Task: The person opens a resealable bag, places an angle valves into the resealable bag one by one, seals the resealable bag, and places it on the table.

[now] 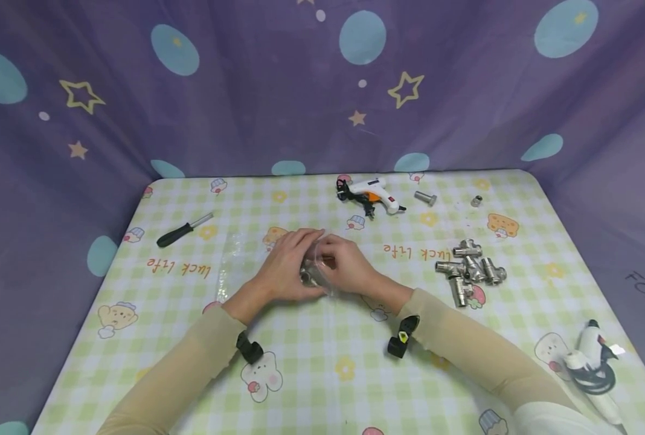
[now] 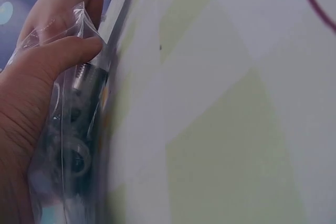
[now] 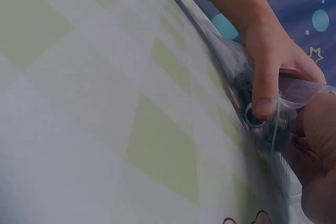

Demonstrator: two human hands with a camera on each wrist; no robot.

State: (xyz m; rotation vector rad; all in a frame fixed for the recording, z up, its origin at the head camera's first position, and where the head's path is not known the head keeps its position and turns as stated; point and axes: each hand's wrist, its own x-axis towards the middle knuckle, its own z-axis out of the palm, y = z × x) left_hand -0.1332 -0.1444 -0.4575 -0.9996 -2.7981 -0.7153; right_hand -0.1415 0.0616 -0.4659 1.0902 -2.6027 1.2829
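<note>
Tablecloth, green-checked, lies before purple curtain (left hand grips clear bag; right hand's grip I cannot tell).

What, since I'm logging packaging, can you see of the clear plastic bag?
The clear, thin plastic bag is creased and glossy, with silvery metal parts inside. It lies on the green-and-white checked tablecloth, the person's bare left hand gripping it, thumb across its side. The bare right hand is at its open mouth.
</note>
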